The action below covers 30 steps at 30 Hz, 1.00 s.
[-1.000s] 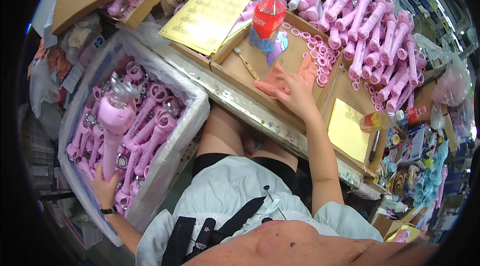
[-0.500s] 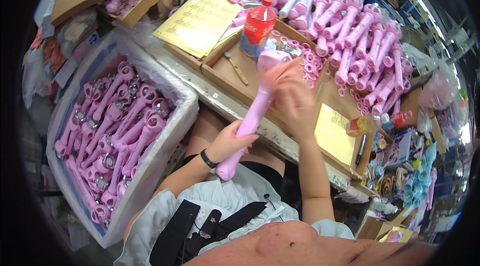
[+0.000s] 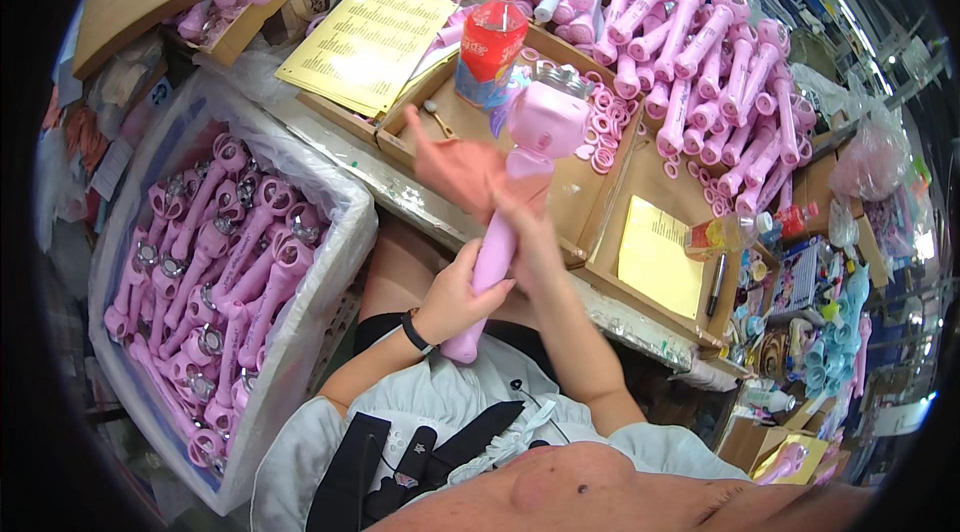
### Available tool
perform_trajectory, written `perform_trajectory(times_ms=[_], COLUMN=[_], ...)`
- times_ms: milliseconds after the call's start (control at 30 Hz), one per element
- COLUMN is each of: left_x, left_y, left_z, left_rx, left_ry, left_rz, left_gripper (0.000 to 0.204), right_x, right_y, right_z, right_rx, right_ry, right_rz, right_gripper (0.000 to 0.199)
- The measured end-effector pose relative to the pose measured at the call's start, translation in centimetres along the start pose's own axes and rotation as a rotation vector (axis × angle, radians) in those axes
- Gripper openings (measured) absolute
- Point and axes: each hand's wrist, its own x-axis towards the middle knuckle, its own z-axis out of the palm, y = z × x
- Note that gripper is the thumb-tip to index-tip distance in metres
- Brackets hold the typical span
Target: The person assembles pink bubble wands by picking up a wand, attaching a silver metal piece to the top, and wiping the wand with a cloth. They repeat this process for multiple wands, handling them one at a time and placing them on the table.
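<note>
My left hand [image 3: 452, 300], with a dark band at its wrist, is wrapped round the lower handle of a pink plastic wand [image 3: 548, 124]. The wand tilts up and to the right, its bulky head carrying a silvery part on top. Farther up the handle, my right hand [image 3: 532, 244] is closed on an orange cloth [image 3: 458, 170], which lies against the wand's neck and flares out leftward. Motion smears this hand and the cloth a little.
At left stands a lined tub [image 3: 365, 217] of similar pink wands. Cardboard trays [image 3: 562, 215] on the bench hold pink rings [image 3: 607, 137], a red-capped bottle [image 3: 490, 47] and a small brush [image 3: 437, 117]. Yellow sheets [image 3: 365, 42] lie nearby. Pink handles [image 3: 690, 42] are heaped behind.
My right hand has slid down from the wand's head to its handle, the orange cloth now showing spread leftward. The wand's head has turned and shows its broad side. My left hand keeps its hold.
</note>
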Motion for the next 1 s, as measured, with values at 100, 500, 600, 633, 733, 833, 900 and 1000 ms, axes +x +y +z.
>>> perform_trajectory(times_ms=[100,500,600,633,733,833,900,1000], left_x=[0.2,-3.7,-3.6,-3.4,-2.9,-1.4,1.0,3.4], left_y=[-0.3,-4.0,-4.9,-5.1,-4.7,-3.1,-1.7,1.1], left_z=[-0.5,0.7,1.4,1.7,1.6,-0.9,-3.0,-5.3], left_rx=[-0.055,-0.759,-0.769,-0.744,-0.536,-0.256,-0.136,-0.586], left_ry=[-0.05,0.105,0.216,0.243,0.255,0.328,0.453,0.259], left_rz=[-0.017,-0.031,0.079,0.111,0.1,0.153,0.397,0.208], left_gripper=[0.055,0.045,0.052,0.054,0.059,0.066,0.073,0.082], right_x=[-2.6,0.9,-2.5,-3.5,-4.6,-4.0,-4.1,-5.0], right_y=[1.9,-3.4,0.8,1.9,3.4,3.4,3.7,4.2], right_z=[0.5,-0.7,1.8,2.2,0.9,-1.2,-1.5,-0.7], right_rx=[0.003,0.238,0.114,0.119,0.027,-0.091,-0.232,-0.535], right_ry=[-0.052,-0.062,-0.022,0.034,-0.023,-0.098,-0.184,-0.269], right_rz=[-0.061,-0.323,-0.217,-0.133,-0.066,-0.102,-0.114,-0.03], right_gripper=[0.046,0.031,0.031,0.033,0.039,0.053,0.053,0.052])
